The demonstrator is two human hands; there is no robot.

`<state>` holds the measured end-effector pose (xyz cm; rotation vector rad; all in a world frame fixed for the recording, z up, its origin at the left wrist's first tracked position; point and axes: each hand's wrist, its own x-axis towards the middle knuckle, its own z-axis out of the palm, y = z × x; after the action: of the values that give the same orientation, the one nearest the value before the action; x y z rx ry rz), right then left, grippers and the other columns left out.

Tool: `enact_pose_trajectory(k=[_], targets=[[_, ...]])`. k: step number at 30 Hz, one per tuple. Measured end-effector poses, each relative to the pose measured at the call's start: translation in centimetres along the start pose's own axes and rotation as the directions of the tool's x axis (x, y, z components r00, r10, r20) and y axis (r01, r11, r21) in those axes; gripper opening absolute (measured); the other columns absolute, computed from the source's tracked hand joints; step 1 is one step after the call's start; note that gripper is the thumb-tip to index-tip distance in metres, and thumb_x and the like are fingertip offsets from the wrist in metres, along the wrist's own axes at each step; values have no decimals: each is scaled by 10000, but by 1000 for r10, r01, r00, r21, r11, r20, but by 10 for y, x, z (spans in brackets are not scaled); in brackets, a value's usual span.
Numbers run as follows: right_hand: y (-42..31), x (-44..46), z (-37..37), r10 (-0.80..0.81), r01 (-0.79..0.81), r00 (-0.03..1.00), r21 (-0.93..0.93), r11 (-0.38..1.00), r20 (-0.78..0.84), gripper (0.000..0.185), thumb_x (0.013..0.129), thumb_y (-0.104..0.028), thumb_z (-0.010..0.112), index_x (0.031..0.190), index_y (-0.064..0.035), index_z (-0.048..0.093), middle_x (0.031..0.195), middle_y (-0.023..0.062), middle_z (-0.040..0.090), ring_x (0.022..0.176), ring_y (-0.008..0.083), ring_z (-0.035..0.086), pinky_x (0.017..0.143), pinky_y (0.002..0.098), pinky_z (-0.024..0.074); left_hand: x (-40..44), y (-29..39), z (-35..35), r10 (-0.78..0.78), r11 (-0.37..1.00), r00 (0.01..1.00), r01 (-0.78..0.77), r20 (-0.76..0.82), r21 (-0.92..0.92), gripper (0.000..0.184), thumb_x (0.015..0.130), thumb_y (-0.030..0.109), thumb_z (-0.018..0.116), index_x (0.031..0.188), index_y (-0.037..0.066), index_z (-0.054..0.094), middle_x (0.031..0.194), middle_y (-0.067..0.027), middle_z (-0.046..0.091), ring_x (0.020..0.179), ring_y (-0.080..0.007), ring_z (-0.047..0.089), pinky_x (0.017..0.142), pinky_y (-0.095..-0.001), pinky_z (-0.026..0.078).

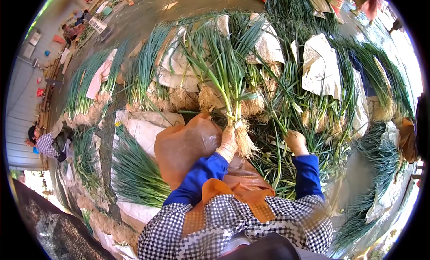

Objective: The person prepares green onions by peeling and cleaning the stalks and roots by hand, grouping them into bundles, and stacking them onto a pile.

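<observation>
My left hand [227, 142] is closed around a bunch of green onions [227, 96], gripping the pale stems just above the roots. The bunch's leaves fan out away from me, and its stringy roots [245, 141] hang to the right of the hand. My right hand [295, 142] is curled shut at the right, apart from the bunch, with a green onion leaf [283, 127] at its fingertips. Below the right hand lies a heap of loose leaves [284, 175]. A brown apron or sheet [186, 145] covers my lap under the left forearm.
Rows of green onion bunches [145, 76] lie ahead with whitish sacks [320, 65] among them. More onions [136, 170] rest on a pale sack [143, 132] at my left. Another person [49, 143] sits at the far left. An orange-and-white cone [337, 2] stands at the back right.
</observation>
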<state>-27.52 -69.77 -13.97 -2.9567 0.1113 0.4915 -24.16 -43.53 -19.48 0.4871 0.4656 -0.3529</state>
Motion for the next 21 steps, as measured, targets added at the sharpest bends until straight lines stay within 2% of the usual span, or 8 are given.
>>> enact_pose_trajectory(k=[2, 5, 8, 11, 14, 15, 19, 21], targets=[[-40, 41, 1, -134, 62, 990, 749, 659, 35, 343, 863, -378, 512, 892, -53, 619, 779, 76, 628, 648, 170, 577, 594, 292, 452, -7, 2, 14, 26, 996, 999, -23, -30, 88, 179, 804, 95, 597, 966, 20, 584, 801, -95, 626, 677, -187, 599, 595, -287, 507], [-124, 87, -18, -185, -70, 977, 983, 173, 102, 345, 884, -366, 517, 972, -45, 608, 725, 25, 590, 536, 102, 473, 517, 247, 384, -13, 8, 17, -9, 986, 998, 19, -61, 166, 165, 817, 128, 593, 954, 38, 588, 719, -66, 603, 624, -183, 577, 560, -280, 490], [-150, 143, 36, -301, 532, 809, 410, 741, -505, 265, 807, -161, 532, 1063, -132, 592, 915, 97, 594, 733, 221, 574, 609, 319, 472, 2, 0, -6, 72, 990, 993, -60, -93, 126, 132, 826, 119, 577, 938, 50, 588, 766, -55, 601, 662, -177, 574, 583, -295, 488], [-154, 125, 35, -404, 397, 750, -131, 908, -525, 270, 785, -99, 515, 1038, -155, 592, 866, 76, 557, 753, 212, 568, 621, 318, 464, 7, -1, -10, 90, 990, 988, -76, -127, 116, 142, 818, 96, 579, 951, 47, 585, 778, -37, 587, 678, -160, 559, 606, -280, 472], [-147, 60, 17, -249, 389, 919, 794, 467, -305, 207, 893, -231, 467, 887, -62, 586, 606, 17, 449, 533, 129, 443, 490, 307, 368, 12, -3, -18, 73, 997, 984, -74, -163, 5, 144, 842, 154, 560, 929, 42, 583, 758, -34, 576, 667, -155, 548, 609, -289, 459], [-130, 20, -14, -458, 569, 809, 687, 451, -369, 195, 862, -234, 522, 790, -59, 566, 667, 107, 539, 587, 236, 510, 500, 359, 413, 6, 1, -12, 57, 998, 993, -57, -105, 4, 148, 846, 155, 556, 933, 40, 586, 763, -36, 579, 675, -153, 551, 614, -285, 461], [-29, -54, -48, -266, -59, 956, 973, 224, 119, 206, 870, -237, 539, 787, -58, 598, 705, 7, 574, 594, 89, 493, 542, 249, 411, 19, -2, -19, 80, 996, 996, -81, -40, -26, 154, 835, 117, 573, 964, 37, 596, 773, -37, 592, 684, -142, 560, 619, -261, 464], [13, -35, -28, -92, -3, 976, 438, 899, 196, 226, 862, -242, 541, 796, -37, 608, 711, 12, 588, 592, 103, 517, 553, 253, 435, 11, 2, -5, 68, 997, 996, -70, -56, -33, 143, 816, 91, 591, 949, 39, 601, 729, -29, 589, 635, -138, 558, 571, -255, 464]])
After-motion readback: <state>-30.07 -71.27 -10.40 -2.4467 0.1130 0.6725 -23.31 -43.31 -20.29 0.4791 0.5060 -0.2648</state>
